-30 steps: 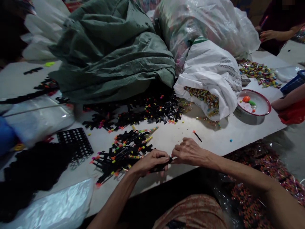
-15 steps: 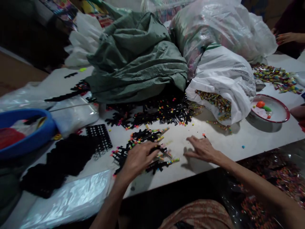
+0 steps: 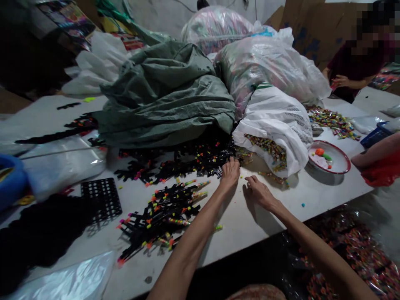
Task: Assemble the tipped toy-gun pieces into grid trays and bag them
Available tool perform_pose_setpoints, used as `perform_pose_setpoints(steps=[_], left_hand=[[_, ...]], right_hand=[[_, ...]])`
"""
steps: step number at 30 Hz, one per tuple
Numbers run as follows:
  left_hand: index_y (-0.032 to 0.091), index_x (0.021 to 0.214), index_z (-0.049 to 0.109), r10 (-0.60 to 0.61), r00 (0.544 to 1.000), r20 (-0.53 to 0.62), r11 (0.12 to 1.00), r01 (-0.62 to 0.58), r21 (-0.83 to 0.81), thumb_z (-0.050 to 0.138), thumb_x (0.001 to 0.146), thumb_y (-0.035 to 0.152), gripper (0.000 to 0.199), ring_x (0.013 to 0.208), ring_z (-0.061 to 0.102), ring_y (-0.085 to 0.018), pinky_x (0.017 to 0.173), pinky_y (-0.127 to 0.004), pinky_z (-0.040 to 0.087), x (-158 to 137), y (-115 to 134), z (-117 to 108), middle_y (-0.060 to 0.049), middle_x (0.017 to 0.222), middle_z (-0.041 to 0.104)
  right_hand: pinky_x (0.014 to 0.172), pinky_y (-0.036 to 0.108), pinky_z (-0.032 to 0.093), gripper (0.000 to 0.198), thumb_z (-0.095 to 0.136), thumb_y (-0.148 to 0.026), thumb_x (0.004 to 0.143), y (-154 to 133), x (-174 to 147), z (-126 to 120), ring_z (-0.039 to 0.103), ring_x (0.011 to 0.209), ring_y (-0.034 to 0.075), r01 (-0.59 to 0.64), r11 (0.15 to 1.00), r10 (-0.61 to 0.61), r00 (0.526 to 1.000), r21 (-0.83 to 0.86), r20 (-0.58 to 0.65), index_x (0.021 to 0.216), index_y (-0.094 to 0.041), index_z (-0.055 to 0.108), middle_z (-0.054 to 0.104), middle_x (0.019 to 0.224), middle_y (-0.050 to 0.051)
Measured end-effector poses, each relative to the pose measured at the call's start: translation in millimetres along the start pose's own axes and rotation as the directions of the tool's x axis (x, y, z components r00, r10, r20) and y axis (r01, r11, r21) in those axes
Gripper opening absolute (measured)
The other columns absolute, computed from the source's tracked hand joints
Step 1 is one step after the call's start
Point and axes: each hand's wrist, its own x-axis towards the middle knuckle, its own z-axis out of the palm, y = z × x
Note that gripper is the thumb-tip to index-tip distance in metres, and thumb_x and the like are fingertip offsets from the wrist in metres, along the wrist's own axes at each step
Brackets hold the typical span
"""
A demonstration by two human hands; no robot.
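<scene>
My left hand (image 3: 230, 171) reaches to the front right edge of a heap of small black plastic toy guns (image 3: 175, 168). Its fingers are bent down and closed; whatever they grip is hidden. To its right, my right hand (image 3: 259, 191) hovers low over the white table (image 3: 240, 225), fingers loosely bent and pointing left, with nothing visible in them. Left of my left forearm lies a second pile of black toy guns (image 3: 146, 227) with orange and yellow tips, several bearing clear tubes of coloured candy. A white sack (image 3: 278, 112) spills similar candy tubes (image 3: 268, 150) beyond my right hand.
A large green sack (image 3: 168, 96) and filled clear bags (image 3: 265, 66) stand behind. An enamel bowl (image 3: 340, 166) sits at right. Left are a black grid (image 3: 101, 196), black cloth-like stack (image 3: 46, 233), plastic sleeves (image 3: 71, 279) and blue basin (image 3: 11, 179). A co-worker (image 3: 353, 71) sits far right.
My left hand has left the front pile and moved forward and right to the heap by the green sack. My right hand has drawn its fingers closer together. The view has shifted right and up.
</scene>
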Motion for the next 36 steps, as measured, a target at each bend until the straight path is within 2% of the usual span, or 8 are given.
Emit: perform_pose_setpoints(steps=[5,7,9,11,13,17,25,36], left_hand=[[0.016,0.099,0.058,-0.081,0.997,-0.017,0.958,0.073,-0.276,0.046,0.076,0.022,0.027,0.087,0.06,-0.026,0.075,-0.036,0.045,-30,-14,-20,-0.012,0.099,0.063],[0.016,0.103,0.056,-0.089,0.987,0.131,0.736,0.154,-0.66,0.045,0.074,0.026,0.033,0.077,0.061,-0.022,0.067,-0.033,0.048,-51,-19,-28,-0.009,0.092,0.064],[0.016,0.113,0.051,-0.019,0.944,0.329,0.362,0.313,-0.878,0.043,0.072,0.026,0.043,0.068,0.062,-0.019,0.058,-0.031,0.05,-76,-22,-34,-0.008,0.093,0.065],[0.015,0.116,0.049,0.053,0.887,0.459,0.111,0.451,-0.885,0.044,0.071,0.026,0.047,0.065,0.063,-0.019,0.055,-0.031,0.05,-99,-23,-36,-0.01,0.096,0.065],[0.015,0.109,0.052,0.1,0.851,0.515,0.046,0.513,-0.857,0.049,0.072,0.029,0.04,0.063,0.063,-0.018,0.054,-0.029,0.049,-117,-24,-35,-0.01,0.095,0.066],[0.014,0.09,0.06,0.14,0.874,0.465,0.215,0.432,-0.876,0.055,0.078,0.044,0.033,0.055,0.057,-0.012,0.052,-0.023,0.043,-132,-25,-30,-0.005,0.079,0.065],[0.019,0.084,0.065,0.151,0.969,0.198,0.793,0.001,-0.61,0.04,0.089,0.036,0.031,0.069,0.055,-0.014,0.062,-0.023,0.038,-146,-32,-41,0.0,0.072,0.062],[0.024,0.099,0.065,0.216,0.966,0.143,0.924,-0.155,-0.35,0.037,0.092,0.028,0.028,0.083,0.062,-0.018,0.071,-0.026,0.04,-153,-29,-44,-0.003,0.091,0.07]], right_hand=[[0.07,0.026,0.038,0.021,0.043,-0.026,0.091,12,-8,3,0.057,0.088,0.019,-0.055,0.998,0.054,0.998,-0.017,-0.031,0.093,-0.018,0.062,0.061,0.095,0.008],[0.069,0.026,0.038,0.02,0.046,-0.027,0.09,12,-9,1,0.056,0.084,0.018,-0.068,0.996,0.072,0.995,0.06,-0.066,0.086,-0.018,0.064,0.062,0.089,0.007],[0.068,0.026,0.038,0.018,0.05,-0.028,0.087,9,-9,-5,0.055,0.079,0.016,-0.063,0.961,0.098,0.988,0.267,-0.117,0.086,-0.017,0.064,0.061,0.084,0.006],[0.063,0.024,0.039,0.019,0.053,-0.031,0.084,3,-11,-12,0.054,0.071,0.014,-0.049,0.818,0.124,0.988,0.573,-0.093,0.089,-0.016,0.063,0.06,0.079,0.003],[0.056,0.022,0.038,0.024,0.056,-0.036,0.082,-4,-15,-19,0.051,0.061,0.011,-0.067,0.578,0.096,0.995,0.814,0.015,0.093,-0.015,0.063,0.059,0.077,0.001],[0.045,0.019,0.033,0.036,0.062,-0.042,0.078,-17,-23,-30,0.045,0.05,0.007,-0.169,0.325,0.005,0.984,0.93,0.177,0.1,-0.014,0.065,0.059,0.071,-0.001],[0.054,0.021,0.042,0.029,0.064,-0.037,0.079,-23,-31,-44,0.053,0.062,0.009,-0.096,0.35,-0.097,0.986,0.932,0.138,0.097,-0.016,0.071,0.061,0.081,0.003],[0.053,0.021,0.04,0.031,0.058,-0.04,0.084,-20,-35,-45,0.052,0.058,0.009,-0.048,0.403,-0.183,0.974,0.914,0.132,0.098,-0.015,0.07,0.059,0.077,0.003]])
